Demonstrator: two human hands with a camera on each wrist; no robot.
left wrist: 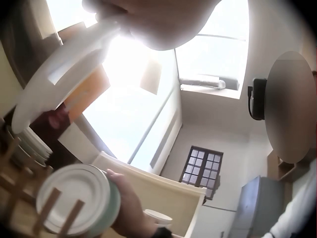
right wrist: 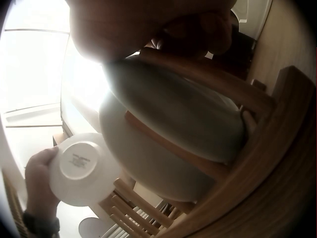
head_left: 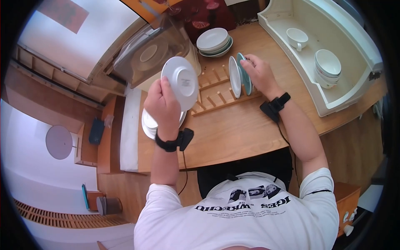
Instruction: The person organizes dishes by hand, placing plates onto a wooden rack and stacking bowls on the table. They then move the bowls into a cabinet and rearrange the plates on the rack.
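My left hand [head_left: 162, 104] pinches the edge of a white plate [head_left: 181, 79], raised above the table and tilted so its stamped underside faces me. A wooden dish rack [head_left: 225, 107] with upright pegs stands on the table. At its right end, a white plate [head_left: 234, 77] and a green plate [head_left: 246, 77] stand on edge side by side. My right hand [head_left: 261, 75] grips the green plate by its upper rim, with the plate's lower part between the pegs in the right wrist view. Below my left wrist lie white plates [head_left: 146, 127], partly hidden by the hand.
A stack of bowls or deep plates [head_left: 213, 39] sits behind the rack. To the right, a cream open-fronted container [head_left: 291, 71] holds a white cup [head_left: 296, 38] and stacked bowls [head_left: 328, 64]. A clear-lidded box [head_left: 150, 54] stands at the back left.
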